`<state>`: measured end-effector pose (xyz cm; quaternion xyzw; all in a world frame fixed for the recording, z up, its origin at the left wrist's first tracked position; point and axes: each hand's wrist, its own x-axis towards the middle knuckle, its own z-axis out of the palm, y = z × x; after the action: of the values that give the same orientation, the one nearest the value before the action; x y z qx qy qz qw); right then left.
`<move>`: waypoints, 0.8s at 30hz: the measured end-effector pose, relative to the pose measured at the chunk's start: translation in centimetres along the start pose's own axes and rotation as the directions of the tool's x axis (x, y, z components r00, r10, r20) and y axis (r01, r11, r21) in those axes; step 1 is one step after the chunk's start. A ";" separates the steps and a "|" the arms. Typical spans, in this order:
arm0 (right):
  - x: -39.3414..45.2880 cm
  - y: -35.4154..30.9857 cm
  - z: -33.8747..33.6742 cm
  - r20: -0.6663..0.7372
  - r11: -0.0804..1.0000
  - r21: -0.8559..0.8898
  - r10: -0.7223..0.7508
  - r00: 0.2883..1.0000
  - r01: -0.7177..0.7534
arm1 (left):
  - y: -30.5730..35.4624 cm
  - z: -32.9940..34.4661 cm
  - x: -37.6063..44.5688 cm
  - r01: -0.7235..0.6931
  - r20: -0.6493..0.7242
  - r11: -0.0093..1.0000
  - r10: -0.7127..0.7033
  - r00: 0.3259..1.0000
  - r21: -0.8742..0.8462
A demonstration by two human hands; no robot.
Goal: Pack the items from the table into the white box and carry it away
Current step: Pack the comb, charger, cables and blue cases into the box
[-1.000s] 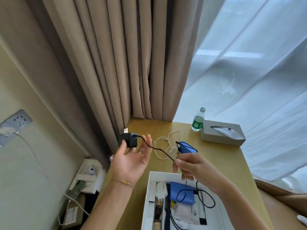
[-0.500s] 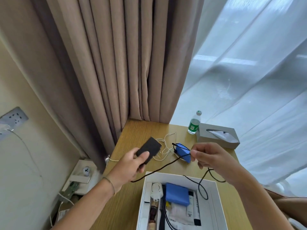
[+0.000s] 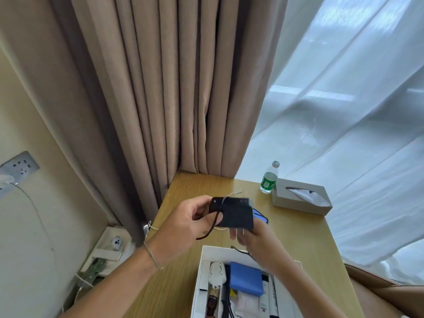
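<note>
Black plastic fills the middle of the scene: a power adapter [image 3: 234, 212] held up above the wooden table [image 3: 183, 260]; the left hand [image 3: 185, 223] reaches in from the lower left, forearm angled up, a thin bracelet at the wrist, thumb and fingers closed on the adapter's left edge; its black cord [image 3: 212, 226] loops down across that hand's fingers; the right hand [image 3: 252, 235] comes in from the lower right, palm turned up beneath the adapter, fingers blurred, and whether they press the underside I cannot tell; no writing on the adapter is legible. Just below the hands sits the white box [image 3: 202, 271], open, with a blue pack [image 3: 246, 281], a white gadget [image 3: 216, 273] and other bits inside, their labels too small to read; behind the adapter a blue item [image 3: 260, 216] lies on the table; further off, a green-labelled water bottle [image 3: 269, 179] stands just beside a grey tissue box [image 3: 300, 196].
</note>
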<state>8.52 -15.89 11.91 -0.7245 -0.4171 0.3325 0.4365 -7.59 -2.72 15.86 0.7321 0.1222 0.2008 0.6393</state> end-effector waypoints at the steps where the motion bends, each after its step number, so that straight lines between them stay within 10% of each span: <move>1: -0.4 0.2 1.3 0.026 1.000 0.023 0.017 1.000 -0.018 | -0.1 0.1 0.3 0.030 -0.051 0.996 -0.035 0.998 -0.086; 7: -2.3 -0.4 4.8 0.133 0.971 -0.238 0.068 0.989 -0.035 | -2.8 -1.2 1.6 0.161 -0.466 0.951 -0.021 0.885 0.263; 13: -3.8 -5.2 1.5 0.215 0.864 -0.486 -0.024 0.976 0.128 | -5.1 -1.9 0.6 0.196 -0.271 0.569 0.048 0.961 0.798; 16: -2.6 -5.4 -2.2 0.018 0.909 -0.405 -0.099 0.995 0.098 | -4.8 -2.4 -0.3 0.118 -0.014 0.664 -0.159 0.987 0.738; 20: -0.3 -3.4 -4.8 0.072 0.943 0.312 0.097 0.993 -0.115 | -2.8 -2.4 -0.5 0.069 0.175 0.852 -0.184 0.967 0.518; 24: 1.1 -0.7 -3.7 0.117 0.911 0.369 0.149 0.982 -0.182 | -1.0 -2.5 0.1 0.091 0.333 0.966 -0.170 0.928 0.240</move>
<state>11.92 -16.09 13.87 -0.6443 -0.3007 0.4736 0.5198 -8.57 -0.32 15.11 0.8127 0.0767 0.0092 0.5776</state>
